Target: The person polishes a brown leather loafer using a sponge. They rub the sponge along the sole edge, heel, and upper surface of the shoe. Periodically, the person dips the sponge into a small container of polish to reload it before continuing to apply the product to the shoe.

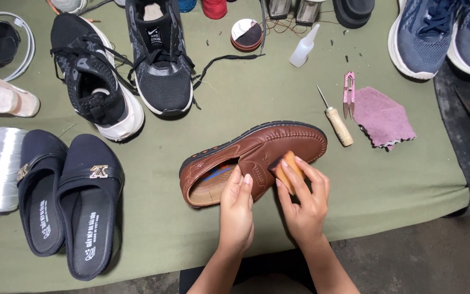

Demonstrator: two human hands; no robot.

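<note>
Our left hand [236, 209] lies flat, fingers together, against the brown loafer [257, 158]; our right hand [303, 198], just beside it, pinches with curled fingers.

I've got open cloth right of the brown loafer [257, 158]. Behind it, awl [335, 121] and black sneakers [161, 60] crowd things.
</note>
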